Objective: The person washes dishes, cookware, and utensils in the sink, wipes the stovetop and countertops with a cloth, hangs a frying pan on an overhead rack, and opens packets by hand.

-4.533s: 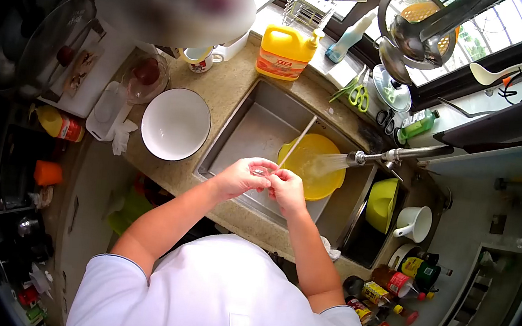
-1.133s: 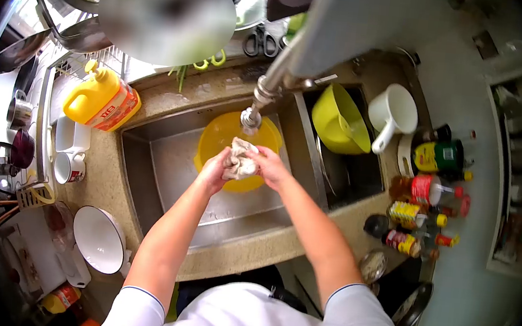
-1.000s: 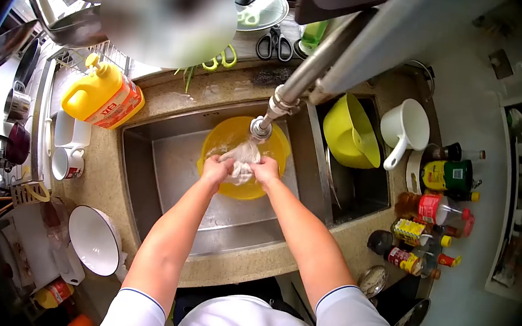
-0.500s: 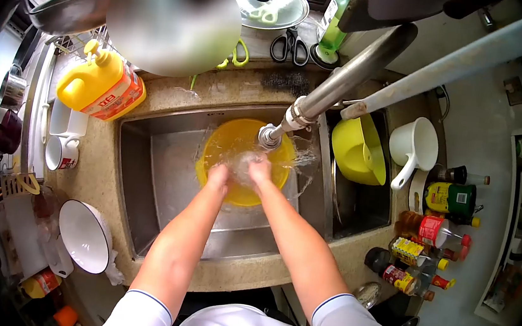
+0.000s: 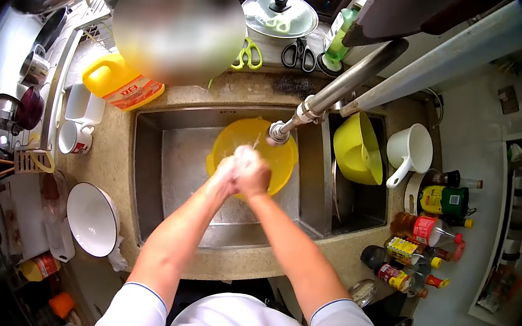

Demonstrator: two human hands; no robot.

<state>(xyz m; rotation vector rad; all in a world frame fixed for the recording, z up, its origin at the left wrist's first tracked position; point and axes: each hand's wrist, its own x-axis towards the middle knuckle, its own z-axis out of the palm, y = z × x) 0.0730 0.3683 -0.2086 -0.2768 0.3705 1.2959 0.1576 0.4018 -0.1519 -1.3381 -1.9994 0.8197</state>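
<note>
Both hands are pressed together above a yellow basin [image 5: 283, 165] that stands in the steel sink [image 5: 186, 149]. My left hand [image 5: 229, 171] and my right hand [image 5: 253, 174] are closed round a whitish cloth [image 5: 246, 153], mostly hidden between the fingers and a little blurred. Just right of them, the faucet head [image 5: 278, 132] hangs over the basin's edge. Some water is in the basin.
A yellow detergent jug [image 5: 123, 82], a mug [image 5: 76, 138] and a white bowl [image 5: 93, 219] are on the left counter. A green basin [image 5: 358, 149], white dipper [image 5: 410, 150] and several bottles [image 5: 432, 230] stand right. Scissors [image 5: 299, 55] lie behind the sink.
The hands have lifted from low in the basin, where water splashed round them, and come together. Earlier the cloth was spread between them; now it is bunched. The splashing has died down.
</note>
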